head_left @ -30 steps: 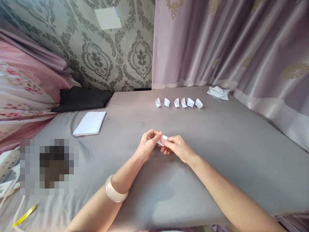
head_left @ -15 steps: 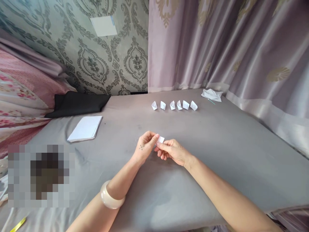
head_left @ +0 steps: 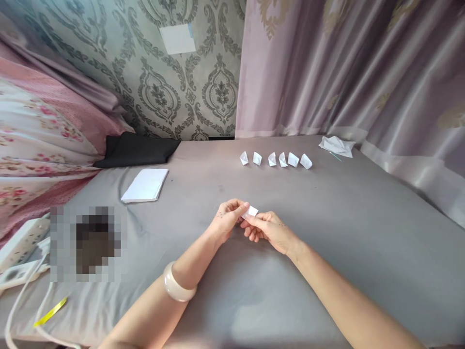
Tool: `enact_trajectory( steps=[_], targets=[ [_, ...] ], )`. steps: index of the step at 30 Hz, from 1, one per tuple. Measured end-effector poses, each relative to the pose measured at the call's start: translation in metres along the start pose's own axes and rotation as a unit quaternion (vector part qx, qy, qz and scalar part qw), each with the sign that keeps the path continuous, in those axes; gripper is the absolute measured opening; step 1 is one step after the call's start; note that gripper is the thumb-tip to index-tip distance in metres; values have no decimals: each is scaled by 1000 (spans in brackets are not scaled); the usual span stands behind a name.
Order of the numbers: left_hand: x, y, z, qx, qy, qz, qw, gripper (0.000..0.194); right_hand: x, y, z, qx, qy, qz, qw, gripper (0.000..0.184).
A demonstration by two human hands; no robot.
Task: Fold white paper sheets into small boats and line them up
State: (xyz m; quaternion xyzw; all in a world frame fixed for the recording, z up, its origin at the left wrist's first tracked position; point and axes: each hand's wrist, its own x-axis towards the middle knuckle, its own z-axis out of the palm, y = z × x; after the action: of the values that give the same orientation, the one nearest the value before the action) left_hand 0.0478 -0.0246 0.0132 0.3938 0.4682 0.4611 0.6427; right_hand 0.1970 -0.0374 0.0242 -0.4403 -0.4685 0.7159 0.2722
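Between my two hands is a small piece of folded white paper (head_left: 253, 211), held above the grey cloth. My left hand (head_left: 231, 216), with a pale bangle (head_left: 178, 286) on its forearm, pinches the paper's left side between thumb and fingers. My right hand (head_left: 271, 229) grips the lower right side, its thumb on top and the other fingers curled beneath. The fingers hide part of the paper. Beyond my hands, several small folded white paper shapes (head_left: 272, 159) stand in a row on the cloth.
A stack of white paper (head_left: 145, 185) lies on the grey cloth (head_left: 345, 232) at left, before a black cloth (head_left: 140, 149). Crumpled white paper (head_left: 337, 145) sits back right. Front left are a power strip (head_left: 25, 242), cables, a yellow strip (head_left: 51, 311) and a blurred-out patch.
The view has turned left, so everything sits further right and the power strip has come into sight. Both hands keep nearly the same hold on the folded paper.
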Motion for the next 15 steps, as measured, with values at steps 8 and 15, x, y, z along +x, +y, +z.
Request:
enact_trajectory(
  steps=[8,15],
  targets=[
    [8,6,-15,-48,68,-56,995,32,0,-3,-13,-239,237,-192,922,35],
    [4,7,-10,-83,10,-115,990,33,4,7,-8,-324,176,-348,862,24]
  ],
)
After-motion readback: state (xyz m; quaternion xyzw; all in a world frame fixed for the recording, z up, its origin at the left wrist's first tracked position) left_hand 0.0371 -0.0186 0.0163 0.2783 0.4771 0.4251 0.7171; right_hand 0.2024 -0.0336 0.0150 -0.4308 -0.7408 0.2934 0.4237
